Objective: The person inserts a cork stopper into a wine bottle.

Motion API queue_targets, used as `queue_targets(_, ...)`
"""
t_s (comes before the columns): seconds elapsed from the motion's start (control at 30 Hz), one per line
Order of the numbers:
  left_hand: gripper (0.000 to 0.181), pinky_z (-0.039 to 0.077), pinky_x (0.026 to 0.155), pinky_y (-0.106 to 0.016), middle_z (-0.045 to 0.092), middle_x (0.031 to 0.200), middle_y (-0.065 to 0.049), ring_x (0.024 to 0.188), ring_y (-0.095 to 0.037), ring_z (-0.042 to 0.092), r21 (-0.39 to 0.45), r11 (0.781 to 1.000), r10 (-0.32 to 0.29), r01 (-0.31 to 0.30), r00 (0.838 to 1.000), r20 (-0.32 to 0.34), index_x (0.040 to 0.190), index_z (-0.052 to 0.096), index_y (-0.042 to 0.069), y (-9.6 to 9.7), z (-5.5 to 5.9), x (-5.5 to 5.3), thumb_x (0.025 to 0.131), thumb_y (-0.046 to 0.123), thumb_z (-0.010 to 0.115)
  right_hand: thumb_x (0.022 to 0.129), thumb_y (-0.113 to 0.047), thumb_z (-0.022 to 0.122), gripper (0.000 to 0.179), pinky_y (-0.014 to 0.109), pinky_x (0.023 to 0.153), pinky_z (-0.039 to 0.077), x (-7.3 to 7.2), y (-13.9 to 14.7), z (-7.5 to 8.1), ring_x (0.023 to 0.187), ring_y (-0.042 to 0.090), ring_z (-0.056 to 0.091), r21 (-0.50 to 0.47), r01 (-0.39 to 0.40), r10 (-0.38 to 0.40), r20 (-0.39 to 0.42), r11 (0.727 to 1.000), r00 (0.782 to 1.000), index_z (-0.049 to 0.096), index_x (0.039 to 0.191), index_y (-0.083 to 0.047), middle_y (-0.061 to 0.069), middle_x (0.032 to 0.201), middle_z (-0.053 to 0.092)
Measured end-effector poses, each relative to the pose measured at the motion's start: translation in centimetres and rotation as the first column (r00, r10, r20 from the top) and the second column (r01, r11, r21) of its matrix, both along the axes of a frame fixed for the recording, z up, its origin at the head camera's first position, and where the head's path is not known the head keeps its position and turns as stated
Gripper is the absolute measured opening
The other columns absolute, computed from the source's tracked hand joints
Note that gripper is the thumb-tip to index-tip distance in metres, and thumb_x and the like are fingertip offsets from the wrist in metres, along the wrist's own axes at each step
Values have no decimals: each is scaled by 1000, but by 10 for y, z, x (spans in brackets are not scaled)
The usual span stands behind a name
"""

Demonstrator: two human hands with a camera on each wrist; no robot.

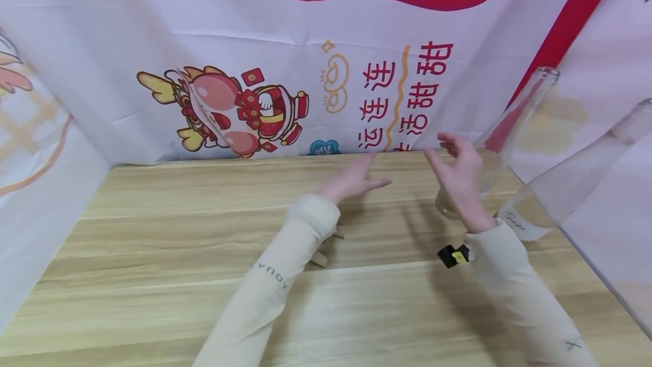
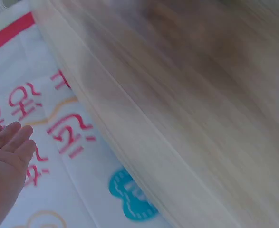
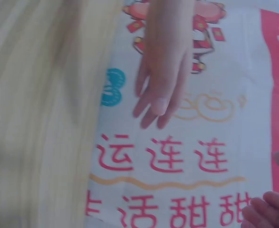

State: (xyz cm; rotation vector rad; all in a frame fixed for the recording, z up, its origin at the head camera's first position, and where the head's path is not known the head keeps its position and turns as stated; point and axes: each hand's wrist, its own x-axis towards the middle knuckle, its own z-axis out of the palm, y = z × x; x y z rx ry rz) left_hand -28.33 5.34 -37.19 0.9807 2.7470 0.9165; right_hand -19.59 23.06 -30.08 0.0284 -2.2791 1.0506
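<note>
Over the back of the wooden table, my left hand (image 1: 351,180) reaches forward with fingers extended and holds nothing. In the left wrist view that hand (image 2: 8,166) shows its palm, the fingers relaxed. My right hand (image 1: 460,177) is raised at the back right, thumb and fingers spread apart with nothing between them. It overlaps the lower part of a clear glass bottle (image 1: 522,112) in the head view. Beside that bottle, farther right, is a second clear glass bottle (image 1: 565,186) with a white label. The right wrist view shows the right hand's fingertips (image 3: 265,209) at its lower right edge.
A small greyish-brown piece (image 1: 320,258) lies partly hidden under my left forearm. By my right cuff is a small black item with a yellow patch (image 1: 460,255). A printed white cloth (image 1: 214,44) hangs along the back edge of the table (image 1: 153,231).
</note>
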Motion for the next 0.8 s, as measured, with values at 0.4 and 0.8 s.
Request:
queue_targets(0.4,87,28,106,-28,30,146,-1,130,-14,32,261,965,-38,-8,984,171,145,20,14,68,5,13,79,51,63,83,-17,66,28,22,84,42,15,32,28,93,12,51,-336,159,-255,-265,928,930,62,107,-3,-6,98,56)
queue_targets(0.8,86,24,108,-29,28,147,-3,133,-14,27,400,915,-65,-46,963,260,144,22,12,126,-19,23,78,42,68,82,-27,67,58,10,93,27,1,60,23,115,5,34,-360,290,-337,-76,887,938,38,131,-14,-5,126,40)
